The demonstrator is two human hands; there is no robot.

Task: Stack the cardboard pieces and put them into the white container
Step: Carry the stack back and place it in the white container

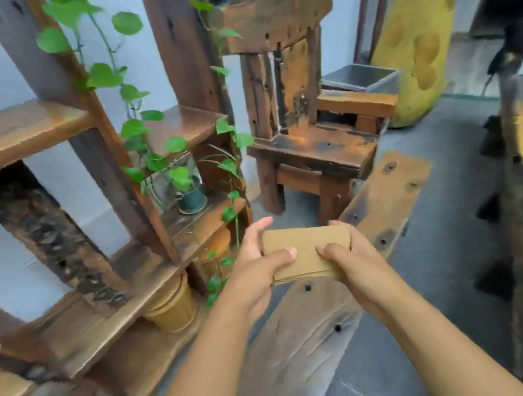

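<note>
Because the cardboard pieces had to stay squared as one stack, they were gripped at both ends in mid-air: the left hand was clamped on one end, the right hand on the other, thumbs pressed on top. No white container could be identified. A wooden chair and a plant shelf were crowded close ahead.

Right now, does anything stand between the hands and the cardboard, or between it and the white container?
Nothing between them: left hand and right hand already grip the cardboard stack. No white container is visible, so that path cannot be judged.
</note>
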